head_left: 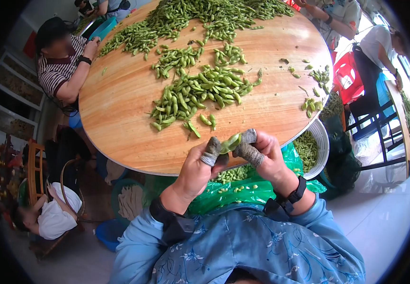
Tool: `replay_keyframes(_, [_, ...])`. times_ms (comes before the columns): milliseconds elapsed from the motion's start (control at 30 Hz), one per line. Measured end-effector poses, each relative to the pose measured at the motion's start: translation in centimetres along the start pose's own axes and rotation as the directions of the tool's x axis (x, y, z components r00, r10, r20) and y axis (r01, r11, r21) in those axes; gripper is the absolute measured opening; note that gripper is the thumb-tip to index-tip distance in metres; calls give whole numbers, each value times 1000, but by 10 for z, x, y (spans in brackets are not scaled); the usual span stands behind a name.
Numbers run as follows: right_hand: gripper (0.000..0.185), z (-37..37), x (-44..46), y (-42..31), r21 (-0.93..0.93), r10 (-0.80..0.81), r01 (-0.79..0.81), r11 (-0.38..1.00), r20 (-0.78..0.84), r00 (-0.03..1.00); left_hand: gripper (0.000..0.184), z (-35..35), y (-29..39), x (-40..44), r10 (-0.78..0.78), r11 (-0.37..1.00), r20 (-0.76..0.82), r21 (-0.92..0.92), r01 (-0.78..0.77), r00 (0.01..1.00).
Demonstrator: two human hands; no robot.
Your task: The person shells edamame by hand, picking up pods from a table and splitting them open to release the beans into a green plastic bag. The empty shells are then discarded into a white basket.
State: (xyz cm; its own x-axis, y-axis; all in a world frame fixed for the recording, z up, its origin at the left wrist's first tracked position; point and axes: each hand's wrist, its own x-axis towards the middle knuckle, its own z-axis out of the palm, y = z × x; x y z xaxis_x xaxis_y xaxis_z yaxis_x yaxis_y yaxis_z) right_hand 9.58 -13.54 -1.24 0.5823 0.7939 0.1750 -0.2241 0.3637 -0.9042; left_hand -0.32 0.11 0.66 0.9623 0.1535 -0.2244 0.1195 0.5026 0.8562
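A green bean pod (pixel 230 143) is held between my two hands, just over the near edge of the round wooden table (pixel 124 128). My left hand (pixel 196 168) pinches its left end, and my right hand (pixel 260 154) grips its right end. Grey wrappings cover some fingers and thumbs of both hands. Beyond them lies a pile of pods (pixel 200 92), with a few loose pods (pixel 207 119) at its near side. Shelled beans (pixel 233 174) show below my hands, beside green plastic (pixel 224 195) across my lap.
A larger heap of pods (pixel 181 19) covers the table's far side. A white basket (pixel 325 146) holding pods stands at the right. One person in stripes (pixel 58 61) sits at the left; others are around the room. Blue basins (pixel 108 232) are on the floor.
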Motion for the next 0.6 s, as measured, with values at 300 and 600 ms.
replay_keyframes(300, [13, 2, 1, -9, -62, 138, -140, 988, -27, 990, 11, -6, 14, 2, 94, 912, 76, 393, -117, 993])
replay_keyframes(600, [13, 4, 1, -16, -263, 126, -126, 957, -18, 992, 16, -5, 10, 1, 90, 953, 142, 276, -127, 986])
